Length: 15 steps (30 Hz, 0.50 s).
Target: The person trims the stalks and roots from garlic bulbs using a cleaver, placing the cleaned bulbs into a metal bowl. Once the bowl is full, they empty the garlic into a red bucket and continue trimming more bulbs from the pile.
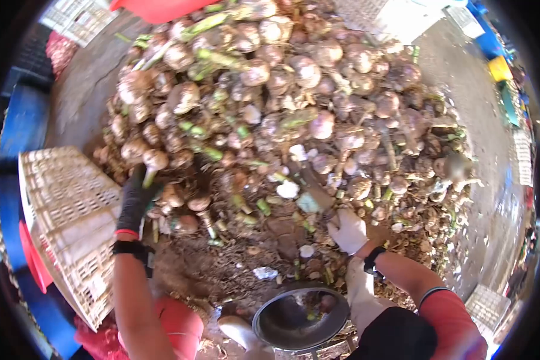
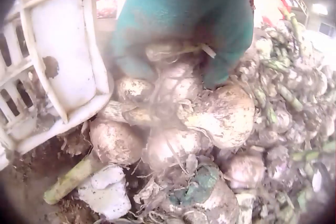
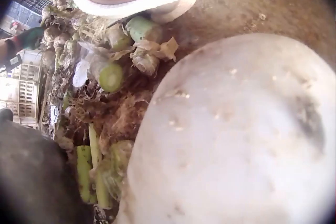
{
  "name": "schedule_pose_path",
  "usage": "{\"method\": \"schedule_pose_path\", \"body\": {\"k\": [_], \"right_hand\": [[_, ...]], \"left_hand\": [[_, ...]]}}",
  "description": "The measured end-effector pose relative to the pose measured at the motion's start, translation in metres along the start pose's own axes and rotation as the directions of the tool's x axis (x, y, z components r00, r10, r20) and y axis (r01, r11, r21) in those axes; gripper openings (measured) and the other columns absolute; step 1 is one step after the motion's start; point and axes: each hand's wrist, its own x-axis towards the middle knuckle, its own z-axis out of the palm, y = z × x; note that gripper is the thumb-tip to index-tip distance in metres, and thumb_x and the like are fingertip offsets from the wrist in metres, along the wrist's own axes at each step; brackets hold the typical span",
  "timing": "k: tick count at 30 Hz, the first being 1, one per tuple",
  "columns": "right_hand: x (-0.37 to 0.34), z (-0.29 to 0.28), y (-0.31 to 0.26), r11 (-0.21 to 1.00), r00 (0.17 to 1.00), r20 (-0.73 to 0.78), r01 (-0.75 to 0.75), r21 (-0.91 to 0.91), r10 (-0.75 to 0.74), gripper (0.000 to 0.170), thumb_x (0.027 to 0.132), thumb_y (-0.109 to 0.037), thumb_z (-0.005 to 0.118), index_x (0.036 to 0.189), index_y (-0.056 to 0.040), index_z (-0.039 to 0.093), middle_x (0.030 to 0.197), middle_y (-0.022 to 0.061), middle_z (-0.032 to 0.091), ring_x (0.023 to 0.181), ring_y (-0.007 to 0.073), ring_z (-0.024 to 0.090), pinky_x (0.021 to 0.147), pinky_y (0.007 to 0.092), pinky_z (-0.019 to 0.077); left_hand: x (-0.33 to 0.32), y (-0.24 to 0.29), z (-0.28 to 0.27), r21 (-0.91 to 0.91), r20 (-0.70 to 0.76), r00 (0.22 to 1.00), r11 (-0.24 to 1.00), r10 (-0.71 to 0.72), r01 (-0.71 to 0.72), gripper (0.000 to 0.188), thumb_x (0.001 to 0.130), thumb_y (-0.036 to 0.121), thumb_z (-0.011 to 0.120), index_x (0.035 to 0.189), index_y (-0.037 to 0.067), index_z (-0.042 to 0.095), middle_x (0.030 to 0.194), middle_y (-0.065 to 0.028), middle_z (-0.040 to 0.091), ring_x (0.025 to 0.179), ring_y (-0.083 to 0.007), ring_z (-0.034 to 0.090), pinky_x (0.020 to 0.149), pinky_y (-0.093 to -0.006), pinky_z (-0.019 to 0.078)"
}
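Observation:
My left hand, in a green and dark glove, reaches into the left side of a big heap of garlic bulbs. Its fingers and thumb straddle a garlic bulb with a cut stem, among other dirty bulbs. My right hand, in a white glove, is curled at the near edge of the heap. From it a flat, blade-like knife points away over the trimmings. In the right wrist view the glove's cuff shows at the top, while the fingers are hidden.
A black bowl with a few bits inside stands between my white boots. On the left a pale slatted crate leans near my left forearm. Cut green stems and dry skins litter the ground. A red tub stands beyond the heap.

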Motion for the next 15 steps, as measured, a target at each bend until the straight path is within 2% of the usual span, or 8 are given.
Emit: {"method": "schedule_pose_path", "body": {"k": [1,2,4,8,10,11,12,15], "right_hand": [[0.000,0.001,-0.001,1.000,1.000,-0.007,-0.004,-0.021,0.004,0.030,0.079,-0.030,0.059,0.085,-0.0003,0.055,0.083,0.0212,0.057,0.078,0.0383,0.058,0.068,0.0463,0.0472],[-0.001,0.002,-0.001,0.999,1.000,-0.017,-0.013,-0.045,0.012,0.030,0.079,-0.030,0.059,0.085,-0.0006,0.055,0.083,0.0208,0.057,0.077,0.0382,0.058,0.068,0.0462,0.0474],[-0.002,0.004,-0.001,0.998,0.997,-0.068,0.024,-0.050,-0.028,0.028,0.079,-0.028,0.059,0.085,-0.0013,0.055,0.083,0.0202,0.058,0.076,0.0383,0.058,0.067,0.0458,0.0479],[-0.001,0.006,0.000,0.997,0.994,-0.099,0.029,-0.071,-0.036,0.026,0.078,-0.026,0.060,0.084,-0.0020,0.054,0.081,0.0196,0.057,0.074,0.0378,0.058,0.065,0.0451,0.0485],[-0.002,0.006,0.001,0.997,0.992,-0.118,0.047,-0.068,-0.055,0.026,0.078,-0.026,0.060,0.084,-0.0020,0.054,0.081,0.0192,0.056,0.074,0.0376,0.058,0.065,0.0451,0.0485],[-0.002,0.006,0.002,0.997,0.993,-0.107,0.043,-0.069,-0.051,0.026,0.078,-0.026,0.060,0.084,-0.0020,0.054,0.081,0.0192,0.056,0.074,0.0376,0.058,0.065,0.0451,0.0485],[-0.002,0.006,0.002,0.996,0.993,-0.108,0.043,-0.078,-0.051,0.025,0.078,-0.026,0.060,0.084,-0.0020,0.054,0.081,0.0190,0.056,0.073,0.0375,0.058,0.064,0.0450,0.0485],[-0.003,0.009,0.004,0.996,0.992,-0.115,0.051,-0.080,-0.060,0.025,0.078,-0.025,0.061,0.085,-0.0019,0.053,0.081,0.0189,0.056,0.073,0.0374,0.058,0.064,0.0451,0.0485]], "left_hand": [[-0.002,0.002,0.003,0.004,0.115,0.993,1.000,0.004,-0.005,0.071,0.071,0.021,0.079,0.130,0.002,0.045,0.118,-0.0178,0.059,0.104,-0.0296,0.059,0.088,-0.0385,0.0461],[-0.020,0.044,-0.009,-0.077,0.038,0.996,0.994,0.075,-0.072,0.069,0.071,0.014,0.077,0.131,0.006,0.044,0.115,-0.0167,0.060,0.103,-0.0303,0.060,0.086,-0.0382,0.0483],[-0.033,0.057,-0.007,-0.006,0.100,0.984,0.989,0.149,-0.150,0.067,0.073,0.013,0.074,0.133,0.008,0.043,0.113,-0.0155,0.061,0.102,-0.0282,0.060,0.086,-0.0372,0.0484],[-0.060,0.068,-0.020,0.327,0.132,0.948,0.891,0.288,-0.316,0.059,0.075,0.012,0.074,0.129,0.011,0.049,0.108,-0.0085,0.063,0.103,-0.0230,0.057,0.093,-0.0377,0.0456],[-0.063,0.055,-0.042,-0.259,0.221,0.887,0.901,0.406,-0.348,0.047,0.077,0.013,0.072,0.121,0.011,0.056,0.110,-0.0067,0.063,0.099,-0.0206,0.059,0.087,-0.0355,0.0496],[-0.060,0.039,-0.041,-0.347,0.161,0.964,0.927,0.212,-0.146,0.035,0.080,0.013,0.071,0.113,0.010,0.061,0.105,-0.0079,0.064,0.092,-0.0177,0.060,0.077,-0.0301,0.0525],[-0.043,0.066,-0.068,-0.192,0.171,0.981,0.973,-0.095,0.128,0.029,0.082,0.014,0.070,0.109,0.008,0.061,0.101,-0.0085,0.064,0.088,-0.0153,0.061,0.070,-0.0263,0.0533],[0.002,0.059,-0.086,0.082,-0.067,0.991,0.991,0.116,-0.110,0.040,0.083,0.026,0.069,0.115,0.004,0.059,0.101,-0.0138,0.065,0.090,-0.0206,0.063,0.082,-0.0322,0.0496]]}}
